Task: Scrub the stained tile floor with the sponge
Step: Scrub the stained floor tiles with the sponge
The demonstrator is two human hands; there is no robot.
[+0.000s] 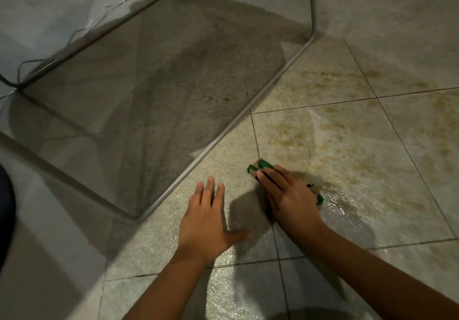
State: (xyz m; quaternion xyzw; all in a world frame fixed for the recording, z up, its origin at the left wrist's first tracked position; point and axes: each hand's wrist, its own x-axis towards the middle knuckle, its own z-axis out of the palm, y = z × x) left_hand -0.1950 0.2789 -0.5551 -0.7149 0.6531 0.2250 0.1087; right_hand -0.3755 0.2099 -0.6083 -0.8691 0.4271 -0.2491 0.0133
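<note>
light: dim, warm | glare: wet floor (335, 202) | shadows: hard | edges: perhaps bowed

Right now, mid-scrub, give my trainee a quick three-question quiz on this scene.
1. True or false: the right hand holds the green sponge against the tile floor.
2. The brown stains lie mostly: A) under the metal frame B) beyond the right hand C) beside the left wrist.
3. Fill in: the left hand holds nothing; its fingers are ___.
Key: 1 true; 2 B; 3 straight.
</note>
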